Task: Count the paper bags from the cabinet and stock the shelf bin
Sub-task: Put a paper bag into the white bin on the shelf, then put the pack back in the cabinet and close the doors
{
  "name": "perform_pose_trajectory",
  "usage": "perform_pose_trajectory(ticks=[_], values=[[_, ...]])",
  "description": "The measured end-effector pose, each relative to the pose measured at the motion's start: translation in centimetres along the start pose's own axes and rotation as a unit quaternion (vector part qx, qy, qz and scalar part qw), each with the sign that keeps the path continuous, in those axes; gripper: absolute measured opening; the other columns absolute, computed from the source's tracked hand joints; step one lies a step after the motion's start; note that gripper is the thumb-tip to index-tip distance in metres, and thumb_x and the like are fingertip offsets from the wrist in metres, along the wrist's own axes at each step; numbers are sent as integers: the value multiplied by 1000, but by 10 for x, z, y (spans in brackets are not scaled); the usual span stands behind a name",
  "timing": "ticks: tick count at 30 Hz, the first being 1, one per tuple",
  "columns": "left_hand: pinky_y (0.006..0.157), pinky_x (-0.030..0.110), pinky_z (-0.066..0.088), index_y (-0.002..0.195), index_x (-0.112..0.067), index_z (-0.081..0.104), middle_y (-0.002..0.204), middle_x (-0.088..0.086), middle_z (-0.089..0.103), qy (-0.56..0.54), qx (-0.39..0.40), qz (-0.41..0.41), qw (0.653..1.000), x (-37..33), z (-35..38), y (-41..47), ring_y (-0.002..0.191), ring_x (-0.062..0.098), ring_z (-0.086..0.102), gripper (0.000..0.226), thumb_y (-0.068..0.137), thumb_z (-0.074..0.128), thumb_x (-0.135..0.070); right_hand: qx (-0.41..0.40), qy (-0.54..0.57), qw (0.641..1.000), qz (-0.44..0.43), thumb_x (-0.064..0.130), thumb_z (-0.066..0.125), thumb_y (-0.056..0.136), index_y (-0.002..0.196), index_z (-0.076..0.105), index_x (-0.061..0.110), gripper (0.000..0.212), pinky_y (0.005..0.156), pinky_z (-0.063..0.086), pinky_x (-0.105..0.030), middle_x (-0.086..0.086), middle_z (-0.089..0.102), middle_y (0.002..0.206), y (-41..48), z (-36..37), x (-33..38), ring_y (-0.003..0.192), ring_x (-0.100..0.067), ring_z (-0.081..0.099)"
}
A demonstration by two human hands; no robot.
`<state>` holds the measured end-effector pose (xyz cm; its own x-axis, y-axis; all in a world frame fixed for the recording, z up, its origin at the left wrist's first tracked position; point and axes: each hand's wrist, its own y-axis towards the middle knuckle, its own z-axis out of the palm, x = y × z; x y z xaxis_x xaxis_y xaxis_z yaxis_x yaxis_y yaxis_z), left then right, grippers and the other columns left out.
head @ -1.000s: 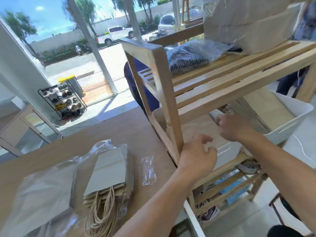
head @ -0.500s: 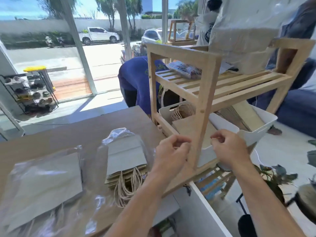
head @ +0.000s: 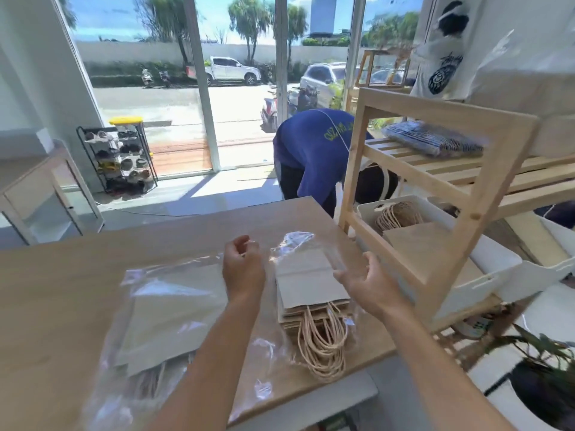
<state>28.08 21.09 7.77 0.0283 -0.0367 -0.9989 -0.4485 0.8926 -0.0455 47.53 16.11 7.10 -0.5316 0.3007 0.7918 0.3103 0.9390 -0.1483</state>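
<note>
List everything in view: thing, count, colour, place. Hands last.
table: 1, light wood, foreground
loose bag stack: 1, brown, table, between the hands
wrapped bag pack: 1, brown under clear plastic, table left
shelf: 1, pale wood, right of table
bins: 2, white, shelf's lower tier; nearer one holds bags
striped packet: 1, dark blue, upper tier
bending person: 1, blue shirt, behind table
shoe rack: 1, black, by window
plant: 1, green, lower right
left hand: 1, fingers curled, above table
right hand: 1, fingers spread, by stack's right edge

One head-worn view looks forward and down from close behind the left hand (head: 242,269) and right hand (head: 370,281), tabletop (head: 62,290) beneath them, wooden shelf (head: 497,181) to their right.
</note>
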Motion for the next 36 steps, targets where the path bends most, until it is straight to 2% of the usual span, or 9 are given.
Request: perform_pose_trajectory(ticks=[2,5,8,11,15,17,21,27,36], values=[[89,30,42,124,-17,54,122,3,58,48,42,-55,996,19,-2,21,103,21,54,32,92,53,-22,31,-12,999,28,58,66,73,152,12,23,102,112,32,-48,-9,33,154,18,11,-5,139,-28,35],[110,42,36,142,-20,42,146,4,44,114,112,-127,979,42,-2,33,130,25,43,54,90,55,-30,66,-28,996,62,61,69,69,153,6,24,111,111,32,-53,-8,29,156,35,20,-16,140,-30,33],[112,48,33,150,-29,29,153,4,35,111,178,-218,953,54,1,28,136,31,36,61,94,52,-34,96,14,990,104,60,71,64,152,8,32,113,107,37,-55,-3,22,159,43,30,-30,137,-33,37],[107,53,38,150,-34,27,150,5,41,102,219,-262,934,69,8,20,133,38,44,65,91,55,-40,98,82,985,119,48,76,66,149,22,32,101,102,44,-51,-6,42,146,45,43,-40,123,-31,51],[83,39,55,124,-27,52,113,4,68,75,240,-216,944,80,19,7,96,25,66,36,89,58,-22,108,143,977,117,28,74,72,125,55,21,57,93,52,-49,-9,69,111,42,55,-42,98,-29,68],[86,44,57,122,-30,55,103,4,72,76,235,-196,949,84,25,4,92,26,69,43,82,57,-16,97,164,975,117,33,74,63,119,58,24,59,89,55,-49,-8,72,104,40,58,-44,93,-29,70],[88,50,56,120,-40,55,103,3,72,94,238,-162,953,102,33,-3,94,28,69,57,65,56,-27,47,181,978,90,34,71,59,118,58,29,61,90,55,-45,-2,71,106,25,49,-50,94,-24,69],[88,50,56,105,-54,52,104,-1,71,98,264,-122,952,80,45,-62,95,26,69,42,70,56,-31,5,183,981,60,31,74,64,113,56,31,52,89,55,-44,1,70,105,-10,10,-70,94,-21,68],[95,41,50,131,-35,48,112,-4,64,139,262,-83,951,78,22,-186,103,21,62,46,87,53,-24,-11,181,983,37,37,70,57,110,56,37,55,89,55,-44,4,70,104,-112,-32,-124,96,-20,67]])
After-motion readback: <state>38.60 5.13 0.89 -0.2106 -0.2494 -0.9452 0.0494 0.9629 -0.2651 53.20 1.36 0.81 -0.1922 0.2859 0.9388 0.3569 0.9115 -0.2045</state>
